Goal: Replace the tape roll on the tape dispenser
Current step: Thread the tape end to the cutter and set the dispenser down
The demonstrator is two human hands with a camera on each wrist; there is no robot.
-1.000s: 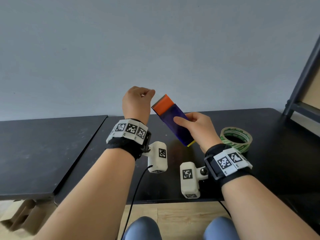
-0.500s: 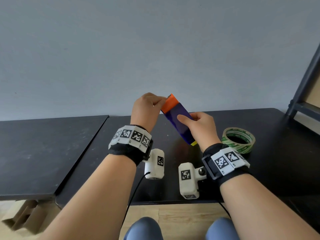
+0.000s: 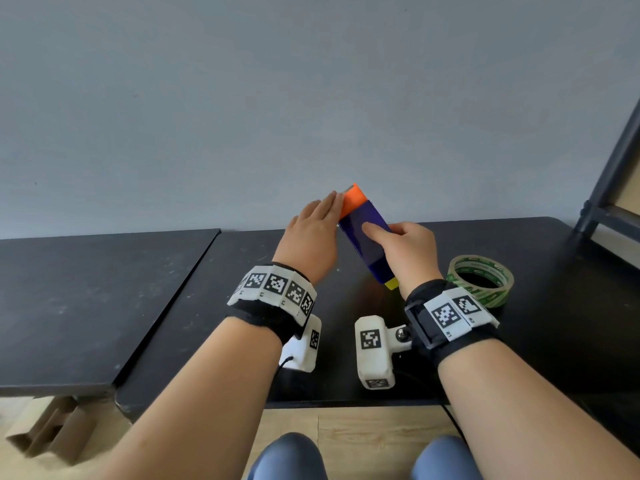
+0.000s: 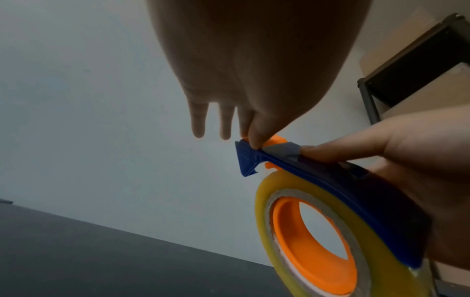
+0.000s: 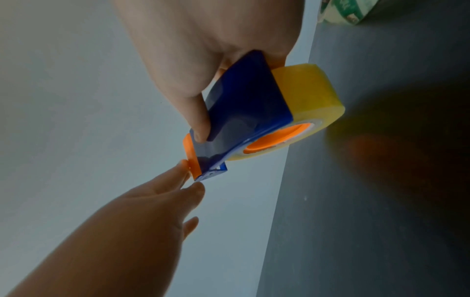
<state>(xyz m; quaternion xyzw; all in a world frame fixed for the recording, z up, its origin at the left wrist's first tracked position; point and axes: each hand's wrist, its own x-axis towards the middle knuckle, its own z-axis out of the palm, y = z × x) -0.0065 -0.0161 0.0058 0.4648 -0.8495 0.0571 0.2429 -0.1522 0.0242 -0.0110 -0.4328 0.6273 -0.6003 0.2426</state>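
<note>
My right hand grips a blue tape dispenser above the black table, thumb on its top face, orange serrated cutter end pointing up and away. A yellowish tape roll sits on the dispenser's orange hub; the right wrist view shows the same tape roll under the dispenser's blue cover. My left hand has its fingers nearly straight, and its thumb and index finger pinch the cutter tip. A second tape roll with green print lies flat on the table to the right.
The black table runs under both hands, and a second black table adjoins it on the left. A dark metal shelf frame stands at the far right. A cardboard box lies on the floor at lower left.
The left hand moved right from open air to the orange cutter end and straightened its fingers there. The right hand kept its grip and tipped the dispenser more upright.
</note>
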